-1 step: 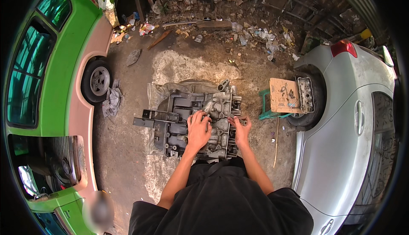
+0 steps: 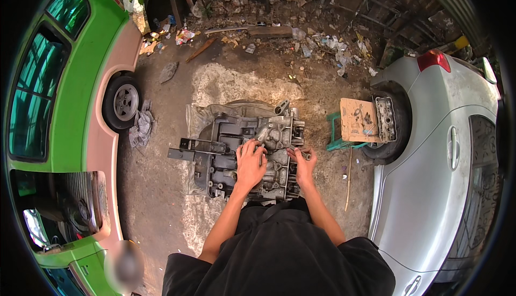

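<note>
A grey metal engine block [image 2: 228, 163] lies in front of me, its ribbed and bolted side facing up. My left hand [image 2: 250, 163] rests on its middle, fingers stretched forward and lying over the castings, the thumb a little apart. At the block's right edge my right hand [image 2: 305, 163] is closed, thumb and fingers pinched together beside the metal fittings. Whatever the pinch holds is too small to make out. A dark metal bracket [image 2: 203, 146] sticks out from the block's left side.
A grey cloth [image 2: 194, 117] spreads beneath the block. Right of it, a green stool [image 2: 332, 129] bears cardboard [image 2: 356, 120] with small parts and a cylinder head [image 2: 385, 120]. A green van [image 2: 102, 43] stands left, a silver car [image 2: 424, 188] right. Litter [image 2: 338, 49] lies along the back.
</note>
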Demonstrator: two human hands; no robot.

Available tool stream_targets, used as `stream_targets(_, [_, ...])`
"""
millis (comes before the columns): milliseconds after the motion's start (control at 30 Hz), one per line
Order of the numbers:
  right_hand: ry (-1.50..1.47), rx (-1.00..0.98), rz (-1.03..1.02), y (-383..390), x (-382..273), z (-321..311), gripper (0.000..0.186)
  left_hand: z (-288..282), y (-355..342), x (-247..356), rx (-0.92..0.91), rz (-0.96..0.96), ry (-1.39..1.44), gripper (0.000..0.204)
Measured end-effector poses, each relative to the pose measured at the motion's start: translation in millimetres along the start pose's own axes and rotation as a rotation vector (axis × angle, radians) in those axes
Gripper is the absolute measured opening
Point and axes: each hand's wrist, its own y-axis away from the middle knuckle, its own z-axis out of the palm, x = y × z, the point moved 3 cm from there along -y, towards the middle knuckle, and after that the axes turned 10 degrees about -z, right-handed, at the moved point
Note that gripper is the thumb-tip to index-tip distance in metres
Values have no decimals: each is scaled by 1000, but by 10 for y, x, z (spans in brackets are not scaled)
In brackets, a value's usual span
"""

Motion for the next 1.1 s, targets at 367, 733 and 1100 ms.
stream_targets(367, [43, -84, -16, 188, 52, 16, 24, -2, -3, 3, 3, 6, -7, 17])
stream_targets(733, [47, -87, -13, 218, 154, 58, 24, 3, -4, -3, -1, 1, -9, 16])
stream_targets(1100, [371, -114, -21, -360, 147, 334, 23, 4, -8, 2, 10, -5, 2, 18])
